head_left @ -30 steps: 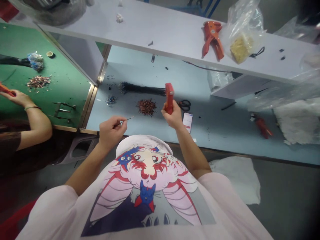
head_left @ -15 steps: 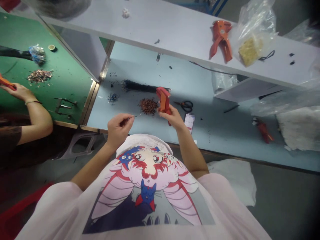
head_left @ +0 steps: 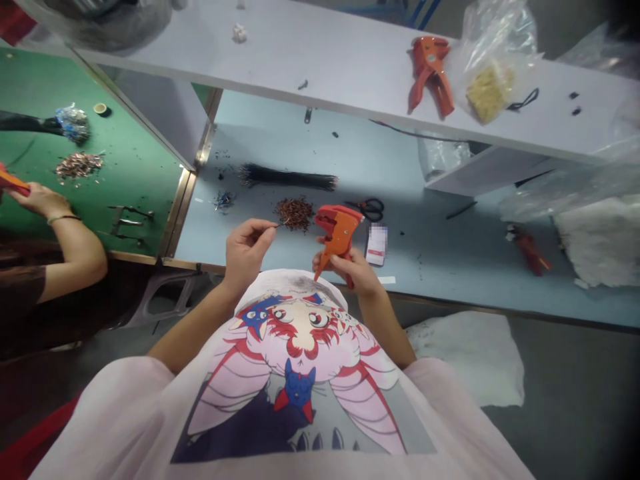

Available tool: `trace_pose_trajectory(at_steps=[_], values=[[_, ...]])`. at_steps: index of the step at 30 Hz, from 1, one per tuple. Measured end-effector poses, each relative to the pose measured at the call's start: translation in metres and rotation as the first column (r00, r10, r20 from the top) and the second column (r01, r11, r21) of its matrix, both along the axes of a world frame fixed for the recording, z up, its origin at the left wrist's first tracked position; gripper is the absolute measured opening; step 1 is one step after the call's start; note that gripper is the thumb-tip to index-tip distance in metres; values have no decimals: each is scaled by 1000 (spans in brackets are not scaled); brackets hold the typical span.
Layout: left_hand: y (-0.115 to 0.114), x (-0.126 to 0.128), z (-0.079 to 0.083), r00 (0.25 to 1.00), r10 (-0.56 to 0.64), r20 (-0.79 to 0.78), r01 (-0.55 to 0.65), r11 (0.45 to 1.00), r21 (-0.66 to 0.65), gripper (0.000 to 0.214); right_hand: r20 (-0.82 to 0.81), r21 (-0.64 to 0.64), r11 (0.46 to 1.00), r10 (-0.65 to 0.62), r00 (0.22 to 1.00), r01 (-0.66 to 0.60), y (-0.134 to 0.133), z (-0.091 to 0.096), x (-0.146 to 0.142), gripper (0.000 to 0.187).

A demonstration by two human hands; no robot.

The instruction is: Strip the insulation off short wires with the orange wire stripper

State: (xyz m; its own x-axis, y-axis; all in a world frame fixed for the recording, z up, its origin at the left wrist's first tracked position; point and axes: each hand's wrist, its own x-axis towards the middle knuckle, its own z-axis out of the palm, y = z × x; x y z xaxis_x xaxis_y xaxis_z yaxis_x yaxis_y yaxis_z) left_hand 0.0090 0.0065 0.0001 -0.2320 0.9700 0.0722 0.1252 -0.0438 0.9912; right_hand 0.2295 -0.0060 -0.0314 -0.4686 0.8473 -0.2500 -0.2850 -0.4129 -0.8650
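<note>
L hand [head_left: 250, 250], ctr of frame: thumb + fingertips pinching thin dark wire [head_left: 281, 225]; most of it hidden in the hand, free end hard to make out vs. copper-colored scrap pile [head_left: 295, 213] behind. R hand [head_left: 356, 268], just right of ctr: closed round handles of orange-red pliers [head_left: 339, 230], head up, near wire tip but apart; some fingers hidden behind handles. Black wire bundle [head_left: 290, 177] lies above pile, ends frayed-looking, strands too fine to count. Scissors [head_left: 369, 209] just right of pliers head, blades indistinct. Phone [head_left: 377, 244] below, part of screen pixelated. Upper right: 2nd pliers [head_left: 431, 75] on shelf [head_left: 350, 60], next to clear bag w/ yellow contents, can't ID. Far left: co-worker's hand [head_left: 45, 202] gripping orange tool [head_left: 14, 182], cut off by frame edge.
</note>
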Motion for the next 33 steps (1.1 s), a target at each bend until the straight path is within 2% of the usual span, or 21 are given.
trace_pose_trajectory(at_steps=[4,9,19,27,33], values=[[0,8,2,999,-44,11,43,997,68,8,-183,-80,989,110,977,-126,-5,5,-5,41],[-2,11,6,996,-66,-54,73,988,134,6,-255,-108,962,215,943,-249,-4,7,-12,46],[-10,6,11,969,-36,-245,92,971,220,4,-235,-90,934,318,918,-347,-4,15,-19,48],[-11,3,15,940,-12,-342,123,944,305,5,-179,-47,928,355,917,-369,-4,20,-17,40],[-12,2,16,920,20,-391,113,942,315,5,-136,-19,931,360,923,-365,-5,25,-16,35]])
